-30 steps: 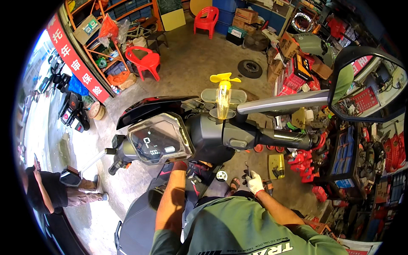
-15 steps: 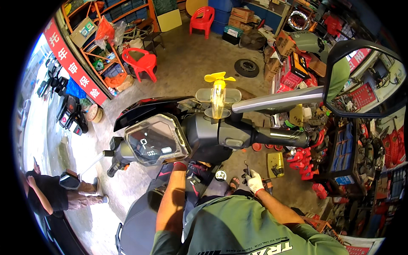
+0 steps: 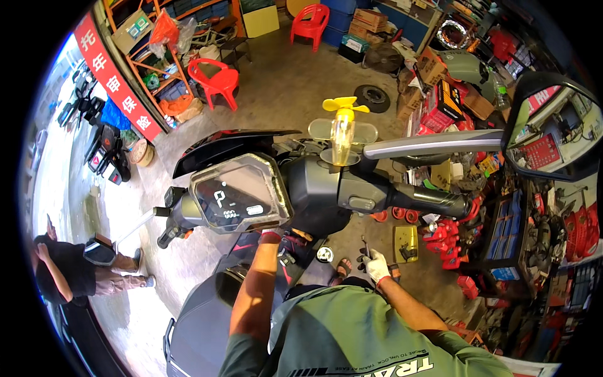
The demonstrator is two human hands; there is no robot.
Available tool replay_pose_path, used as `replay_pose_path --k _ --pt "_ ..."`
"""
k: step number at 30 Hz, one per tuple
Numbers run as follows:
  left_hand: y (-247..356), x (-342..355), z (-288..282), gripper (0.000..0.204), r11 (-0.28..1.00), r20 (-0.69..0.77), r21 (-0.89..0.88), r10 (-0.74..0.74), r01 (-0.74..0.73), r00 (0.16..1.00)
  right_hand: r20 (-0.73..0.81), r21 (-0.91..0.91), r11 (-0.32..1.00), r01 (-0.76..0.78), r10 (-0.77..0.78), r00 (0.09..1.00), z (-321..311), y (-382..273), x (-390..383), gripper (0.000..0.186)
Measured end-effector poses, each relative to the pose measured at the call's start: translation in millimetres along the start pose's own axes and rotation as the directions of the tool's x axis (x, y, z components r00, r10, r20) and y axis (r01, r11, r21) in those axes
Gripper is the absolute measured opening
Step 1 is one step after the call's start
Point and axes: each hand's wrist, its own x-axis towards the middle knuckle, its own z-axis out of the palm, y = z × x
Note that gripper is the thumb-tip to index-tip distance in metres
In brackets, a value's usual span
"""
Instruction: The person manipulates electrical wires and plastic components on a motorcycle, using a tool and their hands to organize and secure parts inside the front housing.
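An electric scooter with a lit dashboard (image 3: pixel 242 195) stands in front of me. My left hand (image 3: pixel 270 237) reaches in beneath that dashboard; only the red cuff of its glove shows, and the fingers are hidden. On the right, low beside the scooter, my gloved right hand (image 3: pixel 377 266) is closed round a slim metal tool (image 3: pixel 363 244) that points upward; its exact kind is too small to make out. The black handlebar grip (image 3: pixel 433 200) lies above that hand. A yellow toy fan (image 3: pixel 343 129) is fixed upright at the handlebar's middle.
A yellow tray (image 3: pixel 406 235) sits on the floor by my right hand, near red parts (image 3: pixel 445 242) and a dark tool rack (image 3: pixel 505 232). The mirror (image 3: pixel 553 129) juts out at right. Another person (image 3: pixel 69 270) is at far left. Red chairs (image 3: pixel 215 81) stand farther back.
The view has shifted, so the scooter's front sits a little farther right and higher. The characters on the lit dashboard differ. My right hand still holds the tool; my left stays under the dashboard.
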Motion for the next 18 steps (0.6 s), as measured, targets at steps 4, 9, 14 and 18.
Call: replay_pose_path --k 4,9,14,18 --pt "-9 -5 8 0.05 0.999 -0.005 -0.043 0.0 -0.001 1.0 0.089 -0.095 0.983 -0.158 0.167 0.982 0 -15 6 0.035" --pt "-40 -4 31 0.05 0.984 -0.016 -0.177 0.016 -0.019 1.0 0.244 0.05 0.965 -0.258 0.239 0.94 1 -47 6 0.038" --pt "-32 8 45 0.05 0.794 0.129 -0.604 0.011 0.07 0.992 0.438 -0.066 0.945 -0.32 0.316 0.842 20 -70 -2 0.032" --pt "37 -7 41 0.035 0.816 -0.356 -0.538 0.008 -0.212 0.934 0.466 0.093 0.949 -0.3 0.225 0.856 66 -97 -6 0.03"
